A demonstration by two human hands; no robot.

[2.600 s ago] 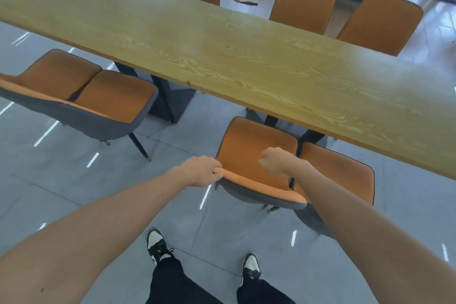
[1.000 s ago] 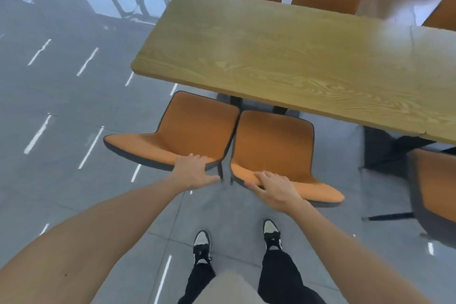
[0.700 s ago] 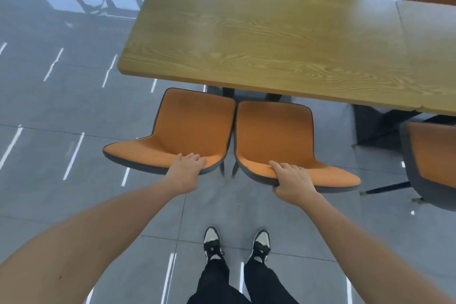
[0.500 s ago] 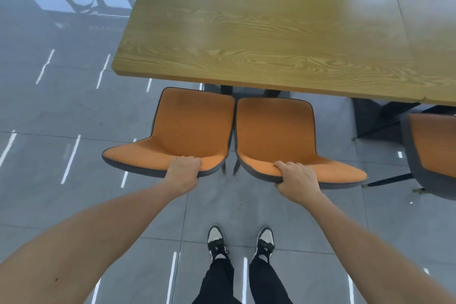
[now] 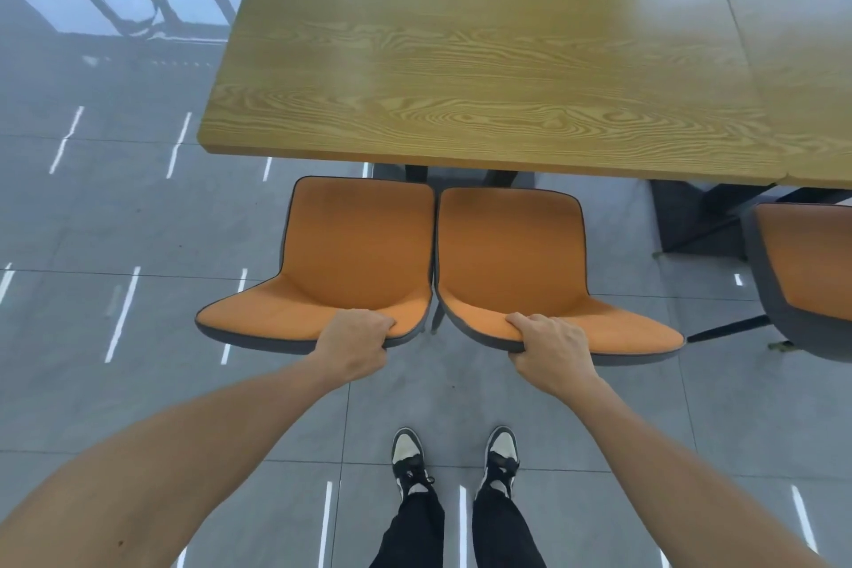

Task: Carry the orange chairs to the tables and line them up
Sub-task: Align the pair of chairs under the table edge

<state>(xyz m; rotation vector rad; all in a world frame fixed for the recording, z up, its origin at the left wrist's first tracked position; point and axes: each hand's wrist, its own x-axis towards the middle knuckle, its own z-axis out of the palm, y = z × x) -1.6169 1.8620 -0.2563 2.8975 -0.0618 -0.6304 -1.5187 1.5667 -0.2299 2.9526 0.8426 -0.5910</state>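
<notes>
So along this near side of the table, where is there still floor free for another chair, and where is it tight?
Free: the floor left of the left chair, and a narrower patch between the right chair and the third chair, partly taken by the table base. Tight: the two held chairs sit almost edge to edge, left hand and right hand gripping their backrests.

Left hand (image 5: pixel 354 344) and right hand (image 5: pixel 551 345) on two chair backs (image 5: pixel 553 327)
</notes>
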